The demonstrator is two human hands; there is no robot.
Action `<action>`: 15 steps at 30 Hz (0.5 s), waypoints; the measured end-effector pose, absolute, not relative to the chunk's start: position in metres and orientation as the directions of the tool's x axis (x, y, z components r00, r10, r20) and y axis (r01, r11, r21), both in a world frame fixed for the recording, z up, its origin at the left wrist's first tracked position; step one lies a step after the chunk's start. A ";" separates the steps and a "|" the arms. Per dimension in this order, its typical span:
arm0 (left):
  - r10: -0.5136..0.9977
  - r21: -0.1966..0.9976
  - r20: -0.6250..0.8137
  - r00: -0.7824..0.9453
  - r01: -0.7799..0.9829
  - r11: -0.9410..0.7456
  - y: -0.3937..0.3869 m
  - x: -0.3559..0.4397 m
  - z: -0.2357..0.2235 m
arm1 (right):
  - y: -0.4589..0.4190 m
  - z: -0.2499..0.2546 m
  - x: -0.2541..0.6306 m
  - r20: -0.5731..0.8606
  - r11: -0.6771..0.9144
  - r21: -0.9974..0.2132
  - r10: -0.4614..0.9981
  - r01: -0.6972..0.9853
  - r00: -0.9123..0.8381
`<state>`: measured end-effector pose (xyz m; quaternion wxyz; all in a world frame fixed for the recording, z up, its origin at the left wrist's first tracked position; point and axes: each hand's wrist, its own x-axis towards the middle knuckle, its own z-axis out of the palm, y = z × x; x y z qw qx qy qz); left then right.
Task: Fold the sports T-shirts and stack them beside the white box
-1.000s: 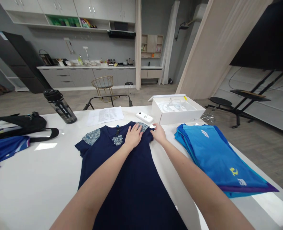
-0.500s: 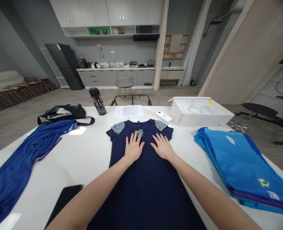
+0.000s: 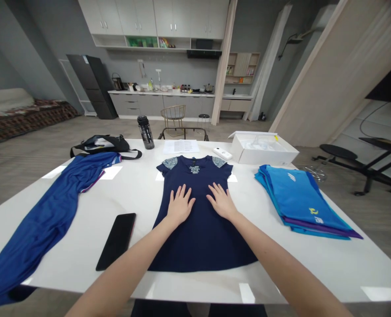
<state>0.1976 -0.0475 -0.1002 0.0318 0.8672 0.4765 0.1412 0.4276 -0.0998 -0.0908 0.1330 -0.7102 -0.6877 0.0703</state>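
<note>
In the head view, a navy short-sleeved T-shirt (image 3: 198, 233) is laid flat at the middle of a white desk (image 3: 314, 264), its collar turned toward 12 o'clock and its shoulders set with patterned grey-blue panels. The left hand (image 3: 180, 206) and the right hand (image 3: 222, 202) are pressed palm-down on the chest of the shirt, apart from each other, with the fingers spread. Each grip is open, and nothing is held. Positions are read from the shirt, with 12 o'clock at the far side of the desk. A printed paper sheet (image 3: 181, 146) lies at 12 o'clock, and a black water bottle (image 3: 145, 132) stands upright at 11 o'clock. A black bag (image 3: 106, 144) is placed near 10 o'clock, and a long blue garment (image 3: 46, 211) is spread at 9 o'clock, hanging over the desk edge. A black smartphone (image 3: 116, 241) lies at 8 o'clock, just beside the shirt. A small white remote (image 3: 222, 153) and an open white box (image 3: 264, 150) are found at 1 o'clock, and a folded stack of bright blue shirts (image 3: 301, 200) is placed at 3 o'clock.
</note>
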 end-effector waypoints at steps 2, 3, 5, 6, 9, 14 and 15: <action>0.845 0.196 0.185 0.502 0.824 -0.532 -0.079 0.181 -0.106 | -0.133 -0.098 0.418 0.045 -0.023 -0.250 0.998 0.968 0.035; 0.845 0.199 0.174 0.505 0.823 -0.533 -0.092 0.172 -0.108 | -0.147 -0.101 0.415 0.040 -0.028 -0.228 0.998 0.973 0.038; 0.844 0.204 0.159 0.512 0.819 -0.536 -0.111 0.157 -0.111 | -0.168 -0.103 0.411 0.045 -0.044 -0.197 0.998 0.979 0.054; 0.843 0.206 0.156 0.514 0.818 -0.537 -0.118 0.151 -0.111 | -0.175 -0.103 0.410 0.045 -0.053 -0.188 0.997 0.981 0.062; 0.846 0.206 0.149 0.513 0.820 -0.534 -0.131 0.141 -0.107 | -0.188 -0.096 0.405 0.028 -0.072 -0.173 0.997 0.982 0.078; 0.849 0.206 0.122 0.515 0.823 -0.529 -0.153 0.135 -0.101 | -0.222 -0.085 0.388 0.035 -0.049 -0.174 0.998 0.983 0.056; 0.843 0.207 0.117 0.526 0.817 -0.539 -0.159 0.134 -0.100 | -0.231 -0.084 0.384 0.040 -0.009 -0.183 0.999 0.983 0.017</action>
